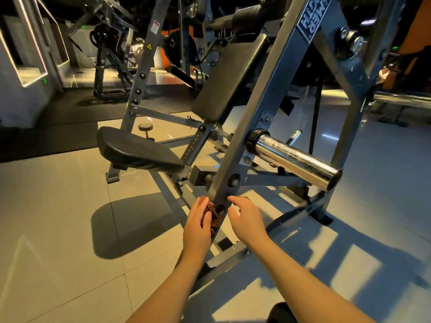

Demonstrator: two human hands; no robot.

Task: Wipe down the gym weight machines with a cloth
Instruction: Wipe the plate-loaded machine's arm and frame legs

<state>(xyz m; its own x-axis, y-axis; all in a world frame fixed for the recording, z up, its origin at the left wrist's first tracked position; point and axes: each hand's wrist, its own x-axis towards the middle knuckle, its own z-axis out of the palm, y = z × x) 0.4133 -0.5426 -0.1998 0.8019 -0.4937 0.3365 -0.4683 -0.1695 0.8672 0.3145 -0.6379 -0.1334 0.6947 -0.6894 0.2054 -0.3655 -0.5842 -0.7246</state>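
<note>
While our left hand (pixel 198 221) curls its fingers around the brown cloth (pixel 211 216), pressing it to the lower end of the grey slanted frame bar (pixel 269 89), our right hand (pixel 247 220) sits just beside, fingers loosely spread, holding nothing, forefinger at the bar's face.

Left hand (pixel 198 221) presses brown cloth (pixel 211 215) against grey frame bar (pixel 235 164); right hand (pixel 247 220) touches bar.
</note>
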